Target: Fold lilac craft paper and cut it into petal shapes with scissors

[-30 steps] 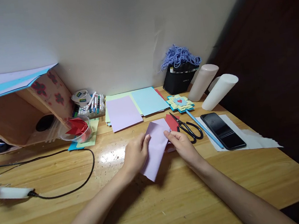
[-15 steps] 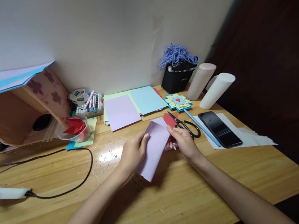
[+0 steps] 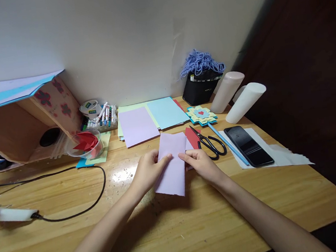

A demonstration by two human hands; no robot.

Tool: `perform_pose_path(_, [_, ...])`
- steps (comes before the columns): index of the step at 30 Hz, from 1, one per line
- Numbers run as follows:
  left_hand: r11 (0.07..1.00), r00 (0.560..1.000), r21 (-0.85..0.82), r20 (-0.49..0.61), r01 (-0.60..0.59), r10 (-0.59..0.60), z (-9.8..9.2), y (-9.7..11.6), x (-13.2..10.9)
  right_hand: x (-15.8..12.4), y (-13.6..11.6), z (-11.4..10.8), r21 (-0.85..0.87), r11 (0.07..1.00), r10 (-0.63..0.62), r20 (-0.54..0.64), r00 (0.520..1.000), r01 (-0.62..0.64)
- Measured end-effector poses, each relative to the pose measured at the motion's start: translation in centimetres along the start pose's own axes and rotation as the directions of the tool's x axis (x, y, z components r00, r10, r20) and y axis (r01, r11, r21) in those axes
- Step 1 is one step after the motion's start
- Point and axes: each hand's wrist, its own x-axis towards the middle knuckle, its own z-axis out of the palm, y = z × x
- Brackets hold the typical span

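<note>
Between my two hands is a sheet of light purple paper, held a little above the wooden table with its broad face toward me. My left hand grips its left edge, thumb on the front and fingers behind. On the opposite edge, my right hand pinches the paper the same way, its fingertips partly hidden. Just beyond my right hand lie black-handled scissors and a piece of red paper. Another light purple sheet rests on the paper stack behind.
A blue pencil-like stick and a phone lie on white paper at right. Two white cylinders, a layered paper flower and a black pen case stand behind. At left are a plastic bowl, markers, a cardboard box and a cable.
The purple paper has turned from a slant to nearly upright, its face now flatter toward me. My right hand has shifted slightly down and left along its edge.
</note>
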Motion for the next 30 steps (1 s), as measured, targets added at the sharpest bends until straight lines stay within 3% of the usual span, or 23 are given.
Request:
perform_pose_path(8, [1.0, 0.998, 0.001, -0.061, -0.01, 0.01, 0.3, -0.4, 0.1, -0.5, -0.8, 0.5, 0.127, 0.989, 0.06, 0.073, 0.996, -0.069])
perform_pose_path(11, [1.0, 0.997, -0.011, -0.075, -0.009, 0.008, 0.5, -0.5, 0.2, -0.4, -0.5, 0.6, 0.116, 0.993, 0.038, 0.015, 0.999, -0.039])
perform_pose_path(15, [1.0, 0.991, 0.006, -0.134, -0.015, 0.016, 0.7, -0.6, 0.1, -0.1, -0.2, 0.5, 0.154, 0.988, 0.023, 0.063, 0.998, -0.032])
perform_pose_path(18, [0.999, 0.997, 0.034, -0.068, -0.026, 0.029, 0.4, -0.7, 0.0, -0.1, -0.4, 0.2, 0.111, 0.993, 0.036, 0.05, 0.998, -0.041])
perform_pose_path(19, [0.996, 0.996, 0.073, -0.066, -0.051, 0.056, 0.2, -0.7, 0.0, -0.2, -0.5, 0.2, 0.081, 0.996, 0.043, 0.048, 0.998, -0.046])
perform_pose_path(21, [0.965, 0.969, 0.221, -0.167, -0.141, 0.18, -0.3, -0.5, 0.0, -0.4, -0.6, 0.1, 0.003, 0.998, 0.067, 0.079, 0.995, -0.068])
perform_pose_path(23, [0.869, 0.882, 0.431, -0.275, -0.244, 0.384, -0.7, -0.2, 0.1, -0.7, -0.6, 0.3, -0.074, 0.992, 0.107, 0.142, 0.984, -0.098])
perform_pose_path(24, [0.793, 0.836, 0.525, -0.247, -0.309, 0.49, -0.9, 0.1, 0.1, -0.9, -0.6, 0.6, -0.102, 0.989, 0.128, 0.173, 0.977, -0.111])
perform_pose_path(26, [0.611, 0.778, 0.622, -0.005, -0.49, 0.628, -1.2, 0.6, 0.0, -1.2, -0.3, 1.1, -0.152, 0.981, 0.149, 0.212, 0.966, -0.118])
perform_pose_path(28, [0.477, 0.726, 0.601, 0.273, -0.641, 0.631, -1.4, 1.1, 0.0, -1.5, 0.0, 1.6, -0.21, 0.974, 0.128, 0.205, 0.97, -0.085])
perform_pose_path(30, [0.436, 0.705, 0.578, 0.401, -0.69, 0.584, -1.6, 1.2, 0.0, -1.6, 0.1, 1.8, -0.263, 0.965, 0.069, 0.175, 0.982, -0.021])
